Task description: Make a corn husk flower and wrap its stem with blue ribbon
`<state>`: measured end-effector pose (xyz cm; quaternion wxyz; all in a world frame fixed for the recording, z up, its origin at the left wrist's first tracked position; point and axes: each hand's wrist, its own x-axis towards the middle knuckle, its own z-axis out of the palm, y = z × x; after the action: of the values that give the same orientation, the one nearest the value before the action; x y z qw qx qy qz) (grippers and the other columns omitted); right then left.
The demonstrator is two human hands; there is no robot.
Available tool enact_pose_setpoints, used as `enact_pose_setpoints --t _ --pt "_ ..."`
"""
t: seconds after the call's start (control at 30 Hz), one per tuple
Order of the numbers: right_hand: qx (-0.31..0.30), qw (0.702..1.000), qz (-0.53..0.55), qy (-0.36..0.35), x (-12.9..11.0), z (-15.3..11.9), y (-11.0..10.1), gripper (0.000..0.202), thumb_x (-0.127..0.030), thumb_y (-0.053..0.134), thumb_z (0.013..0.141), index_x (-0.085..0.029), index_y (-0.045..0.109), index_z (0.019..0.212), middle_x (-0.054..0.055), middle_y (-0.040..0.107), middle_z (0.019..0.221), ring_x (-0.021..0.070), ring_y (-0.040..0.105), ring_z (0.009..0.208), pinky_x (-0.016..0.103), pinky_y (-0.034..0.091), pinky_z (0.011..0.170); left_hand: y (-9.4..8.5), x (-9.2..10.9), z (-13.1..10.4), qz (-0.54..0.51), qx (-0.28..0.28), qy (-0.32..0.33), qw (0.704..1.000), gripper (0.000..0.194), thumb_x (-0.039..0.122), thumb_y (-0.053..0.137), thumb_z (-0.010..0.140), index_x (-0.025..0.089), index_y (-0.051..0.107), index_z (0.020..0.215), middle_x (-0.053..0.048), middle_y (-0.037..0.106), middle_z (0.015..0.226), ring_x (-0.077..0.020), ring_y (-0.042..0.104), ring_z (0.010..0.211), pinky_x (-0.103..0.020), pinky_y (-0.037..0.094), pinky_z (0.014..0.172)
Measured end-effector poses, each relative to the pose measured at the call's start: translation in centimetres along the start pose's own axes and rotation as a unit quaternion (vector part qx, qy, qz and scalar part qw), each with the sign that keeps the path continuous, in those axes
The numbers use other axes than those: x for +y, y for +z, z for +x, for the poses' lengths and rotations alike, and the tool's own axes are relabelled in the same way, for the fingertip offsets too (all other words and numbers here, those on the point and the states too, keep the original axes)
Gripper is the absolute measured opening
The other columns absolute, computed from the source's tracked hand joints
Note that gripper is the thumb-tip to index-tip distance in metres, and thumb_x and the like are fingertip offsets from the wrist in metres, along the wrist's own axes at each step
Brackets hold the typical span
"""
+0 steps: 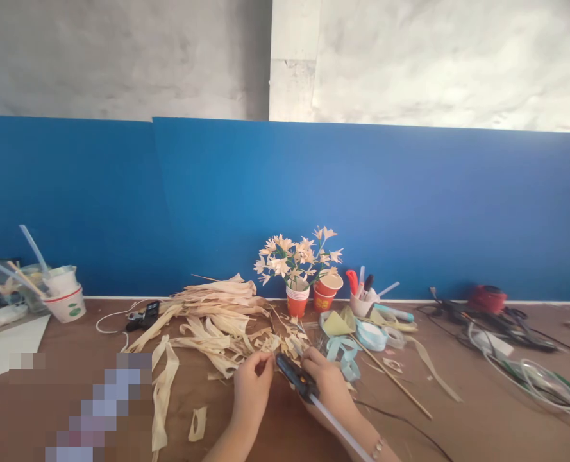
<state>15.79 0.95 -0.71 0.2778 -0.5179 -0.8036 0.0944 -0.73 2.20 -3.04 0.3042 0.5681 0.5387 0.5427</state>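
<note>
My right hand is wrapped round a black hot glue gun, with a translucent glue stick sticking out of its rear toward me. The gun's tip points up and left, close to my left hand. Thumb and fingertips of that left hand are pinched together; whatever lies between them is too small to make out. Just beyond both hands spreads a heap of dried corn husks, with small cut scraps at its right end.
Pale husk flowers stand in red paper cups at the back. Right of them are a cup of tools, light blue ribbon and a thin wooden stick. Cables lie far right; a white cup stands left.
</note>
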Motion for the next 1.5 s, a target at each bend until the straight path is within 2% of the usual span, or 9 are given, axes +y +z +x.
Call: enact_pose_setpoints --t 0.27,0.6,1.13,1.3,1.43,1.5 --pt "-0.009 1.0 -0.003 0.003 -0.2 0.0 -0.1 0.004 -0.018 0.053 0.07 -0.018 0.053 0.066 0.003 0.053 0.081 0.0133 0.055 0.066 0.021 0.036 0.058 0.0 -0.1 -0.1 0.0 0.009 0.003 1.0 0.024 0.036 0.053 0.074 0.018 0.067 0.069 -0.005 0.071 0.067 -0.0213 0.063 0.064 -0.03 0.048 0.063" --pt "-0.013 1.0 -0.011 0.003 0.0 0.0 -0.1 0.003 -0.015 0.053 0.067 -0.018 0.055 0.067 0.003 0.055 0.083 0.0139 0.055 0.067 0.021 0.036 0.059 -0.1 0.2 0.0 0.008 0.007 -0.004 1.0 0.026 0.039 0.052 0.074 0.018 0.067 0.069 -0.006 0.071 0.067 -0.0219 0.063 0.064 -0.031 0.049 0.064" --pt "-0.013 0.999 -0.029 0.01 0.0 0.0 -0.3 0.004 -0.016 0.052 0.069 -0.018 0.056 0.069 0.003 0.055 0.083 0.0142 0.055 0.069 0.021 0.035 0.059 -0.2 0.2 -0.1 0.02 0.006 0.003 1.0 0.027 0.039 0.052 0.076 0.018 0.067 0.07 -0.005 0.071 0.067 -0.021 0.063 0.064 -0.029 0.048 0.063" --pt "-0.018 1.0 -0.022 0.011 -0.2 -0.3 -0.7 0.005 -0.015 0.051 0.067 -0.018 0.055 0.067 0.003 0.056 0.08 0.0144 0.054 0.067 0.022 0.034 0.058 -0.4 0.2 0.0 0.038 0.022 0.001 0.999 0.026 0.039 0.052 0.076 0.018 0.066 0.07 -0.006 0.07 0.069 -0.0217 0.063 0.066 -0.03 0.048 0.065" --pt "-0.026 0.997 0.064 -0.032 -0.6 -0.4 -1.2 0.006 -0.017 0.051 0.069 -0.019 0.05 0.063 0.0 0.053 0.068 0.0137 0.051 0.061 0.021 0.032 0.054 -0.4 0.3 -0.1 0.067 0.014 0.062 0.996 0.022 0.033 0.052 0.076 0.019 0.067 0.068 -0.006 0.068 0.067 -0.0211 0.061 0.065 -0.03 0.047 0.063" --pt "-0.012 0.996 0.087 -0.012 -0.5 -0.3 -1.7 0.01 -0.021 0.049 0.073 -0.019 0.05 0.063 -0.001 0.053 0.063 0.0133 0.05 0.058 0.021 0.031 0.052 -0.3 0.4 -0.2 0.097 -0.012 0.11 0.989 0.021 0.03 0.053 0.076 0.02 0.067 0.064 -0.005 0.066 0.064 -0.0205 0.06 0.063 -0.029 0.046 0.06"
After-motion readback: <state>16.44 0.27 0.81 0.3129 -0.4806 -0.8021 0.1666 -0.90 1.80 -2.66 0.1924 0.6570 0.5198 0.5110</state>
